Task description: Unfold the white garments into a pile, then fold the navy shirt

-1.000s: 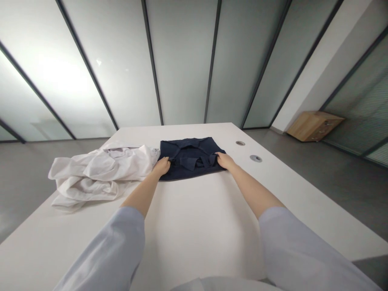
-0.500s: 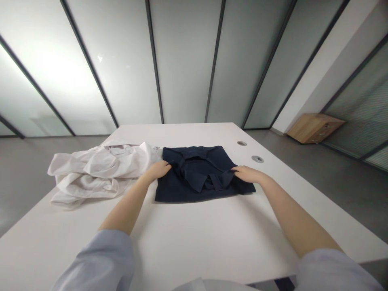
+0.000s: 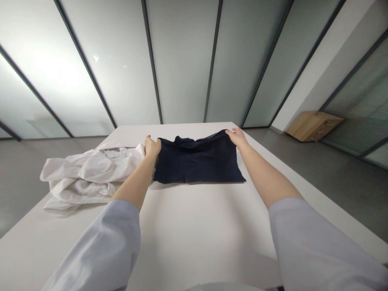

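Head view: left hand (image 3: 152,147) and right hand (image 3: 238,138) pinch, fingers closed narrow, the far corners of a navy garment (image 3: 197,159) on a white table (image 3: 194,242), just beside a crumpled white shirt (image 3: 87,178).

One shirt (image 3: 197,159) lies on the table (image 3: 194,242), another shirt (image 3: 81,178) just left of it, a cabinet (image 3: 313,126) off to the right.

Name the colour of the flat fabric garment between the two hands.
The flat fabric garment is plain dark navy, shown best in the head view.
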{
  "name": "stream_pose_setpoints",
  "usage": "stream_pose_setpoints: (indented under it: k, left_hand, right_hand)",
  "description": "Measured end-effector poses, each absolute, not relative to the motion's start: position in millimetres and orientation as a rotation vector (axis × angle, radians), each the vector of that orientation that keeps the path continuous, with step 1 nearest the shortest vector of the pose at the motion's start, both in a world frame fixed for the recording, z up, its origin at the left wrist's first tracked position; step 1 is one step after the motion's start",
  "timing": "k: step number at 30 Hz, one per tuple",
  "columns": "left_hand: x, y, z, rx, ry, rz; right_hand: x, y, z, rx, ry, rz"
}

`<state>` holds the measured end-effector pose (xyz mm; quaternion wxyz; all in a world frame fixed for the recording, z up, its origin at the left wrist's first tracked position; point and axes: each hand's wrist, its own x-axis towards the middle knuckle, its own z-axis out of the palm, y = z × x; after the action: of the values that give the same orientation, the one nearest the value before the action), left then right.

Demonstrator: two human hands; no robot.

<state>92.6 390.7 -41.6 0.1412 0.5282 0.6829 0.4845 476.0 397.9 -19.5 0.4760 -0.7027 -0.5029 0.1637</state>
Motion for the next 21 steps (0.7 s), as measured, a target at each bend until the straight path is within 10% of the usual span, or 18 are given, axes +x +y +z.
stream_pose_setpoints:
  k: [10,21]
  left_hand:
    - [131,328,-101,2.329,2.017,0.181]
    - [113,313,-120,2.46,1.969,0.298]
  right_hand:
    - [422,342,-94,-1.947,-1.922,-0.016]
    - [416,304,-121,-1.968,-2.177,0.026]
